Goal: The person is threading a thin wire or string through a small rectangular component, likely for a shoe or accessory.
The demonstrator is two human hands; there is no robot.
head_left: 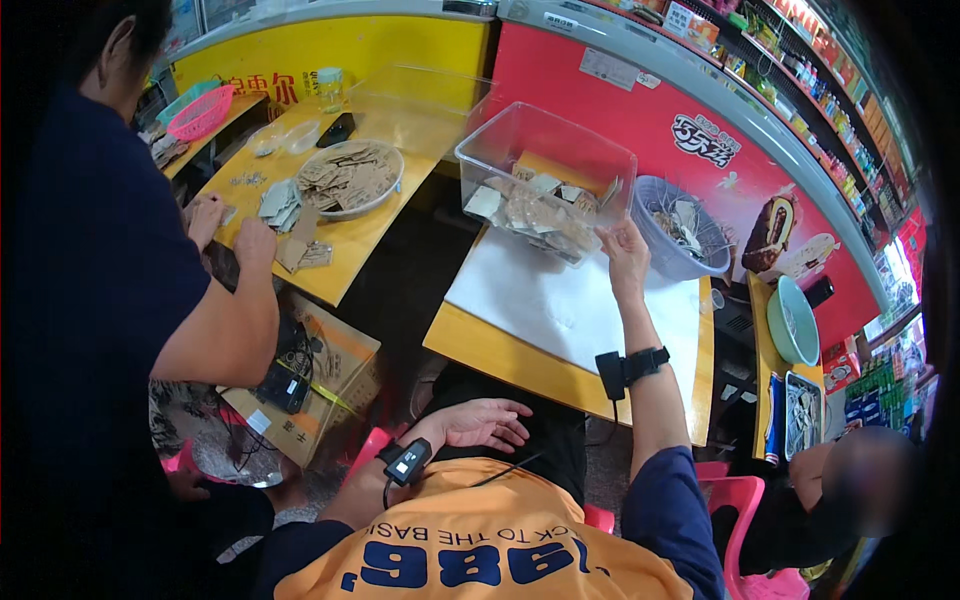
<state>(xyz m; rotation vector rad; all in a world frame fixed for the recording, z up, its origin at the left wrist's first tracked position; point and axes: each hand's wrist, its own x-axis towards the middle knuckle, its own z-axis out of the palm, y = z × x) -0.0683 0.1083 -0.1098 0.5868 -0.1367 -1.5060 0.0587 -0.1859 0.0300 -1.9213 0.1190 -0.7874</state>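
My right hand (pixel 627 252) is at the near right corner of a clear plastic bin (pixel 548 135), its fingers closed at the wall there. Inside the bin lie many small cards and packets (pixel 540 212), some brown, some pale. The bin stands toward the far side of a white sheet (pixel 545 300) on a yellow table (pixel 500 352). Down at my lap rests my left hand (pixel 487 424), with nothing in it and its fingers loosely apart. Both my wrists wear black straps with small devices.
Beside the bin is a purple basket (pixel 700 262) of thin pieces. At left a person (pixel 110 250) handles small items at another yellow table (pixel 335 285) with a bowl of brown cards (pixel 350 180). A cardboard box (pixel 345 350) lies below. A green basin (pixel 793 320) stands right.
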